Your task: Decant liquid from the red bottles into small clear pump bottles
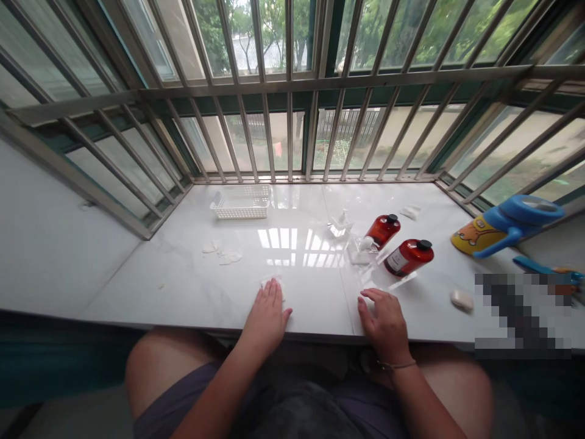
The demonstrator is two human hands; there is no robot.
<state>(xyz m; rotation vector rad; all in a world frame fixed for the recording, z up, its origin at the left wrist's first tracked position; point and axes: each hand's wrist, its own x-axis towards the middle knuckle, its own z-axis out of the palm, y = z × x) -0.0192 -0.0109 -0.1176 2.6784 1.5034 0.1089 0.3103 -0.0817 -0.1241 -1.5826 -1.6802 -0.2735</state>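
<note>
My left hand point(269, 308) lies flat on the white countertop point(301, 305), palm down. Its fingers are stretched out on a white tissue point(267, 283), which is partly hidden under the fingertips. To the right, my right hand point(381, 314) rests at the counter's front edge with fingers loosely bent and thumb apart; nothing shows in it. Beyond that hand stand two red-brown bottles with black caps, a rear bottle point(382, 230) and a labelled front bottle point(409, 257). Beside them is a clear holder point(362, 253) with a white item in it.
A white perforated basket point(242, 202) stands at the back left. Crumpled white pieces point(222, 252) lie before it. A small clear-and-white stand point(340, 225) is near the middle. At right are a whitish bar point(462, 300) and a blue-yellow cup point(498, 228). Metal bars point(292, 85) line the windows.
</note>
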